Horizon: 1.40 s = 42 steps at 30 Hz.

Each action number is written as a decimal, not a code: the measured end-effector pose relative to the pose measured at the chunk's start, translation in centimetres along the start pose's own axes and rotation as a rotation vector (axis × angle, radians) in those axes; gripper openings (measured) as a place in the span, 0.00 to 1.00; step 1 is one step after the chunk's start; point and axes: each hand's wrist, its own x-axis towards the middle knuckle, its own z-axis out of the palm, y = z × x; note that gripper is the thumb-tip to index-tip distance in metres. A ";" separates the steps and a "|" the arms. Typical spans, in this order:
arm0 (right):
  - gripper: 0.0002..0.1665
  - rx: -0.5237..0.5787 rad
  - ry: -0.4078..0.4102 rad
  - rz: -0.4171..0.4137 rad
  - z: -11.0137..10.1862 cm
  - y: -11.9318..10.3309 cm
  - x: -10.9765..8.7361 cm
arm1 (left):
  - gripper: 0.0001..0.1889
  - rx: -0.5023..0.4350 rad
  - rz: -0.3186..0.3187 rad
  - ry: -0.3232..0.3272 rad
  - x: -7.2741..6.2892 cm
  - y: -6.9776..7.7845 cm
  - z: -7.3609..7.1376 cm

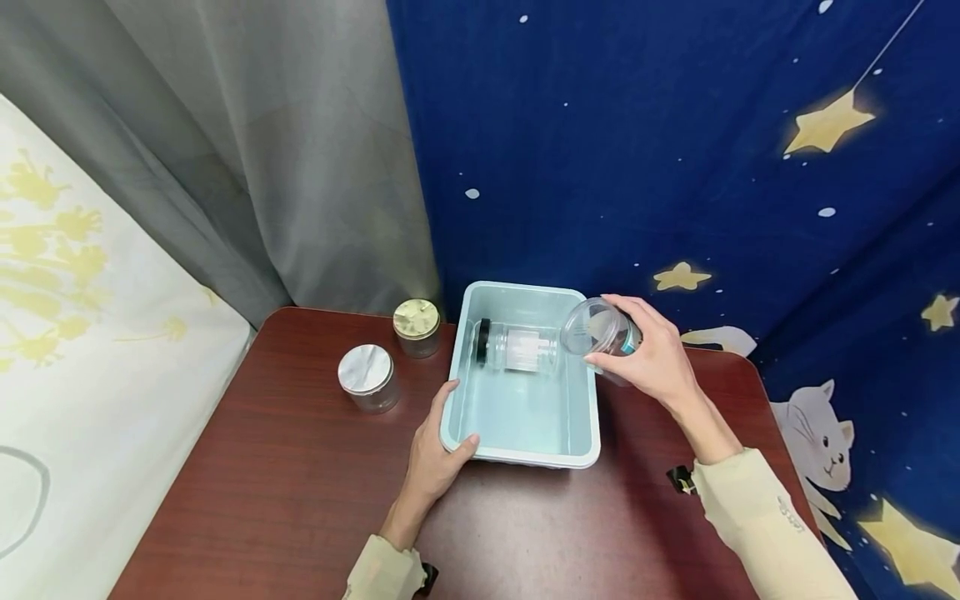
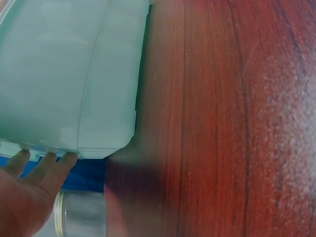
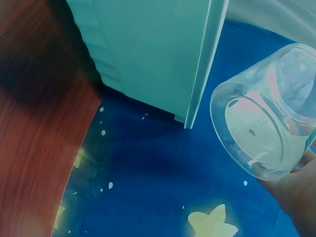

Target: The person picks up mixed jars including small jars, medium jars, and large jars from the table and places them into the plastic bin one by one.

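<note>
A light blue plastic basin stands on the table, its side wall filling much of the left wrist view. At its near left corner my left hand grips the rim, the thumb over the edge and fingers against the outer side. My right hand holds a clear plastic jar by its side, tilted at the basin's right rim. In the right wrist view the jar's round base faces the camera. Inside the basin a clear jar with a black lid and a white label lies on its side.
Left of the basin stand a jar with a silver lid and a smaller jar with a gold lid. The brown wooden table meets a grey curtain and a blue star-patterned curtain at its back edge.
</note>
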 end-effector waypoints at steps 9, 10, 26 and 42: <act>0.52 -0.036 -0.025 0.000 0.3 -0.5 0.2 | 0.46 0.050 0.065 0.000 0.4 -0.1 -0.5; 0.52 -0.041 -0.027 -0.004 0.4 -0.5 0.2 | 0.46 0.051 0.065 -0.002 0.5 -0.1 -0.6; 0.52 -0.048 -0.135 -0.090 2.0 -2.0 1.9 | 0.47 0.081 0.026 -0.034 0.7 1.1 -0.8; 0.51 -0.053 -0.254 -0.071 3.3 -2.2 2.4 | 0.50 0.138 0.043 -0.106 1.3 1.9 -1.5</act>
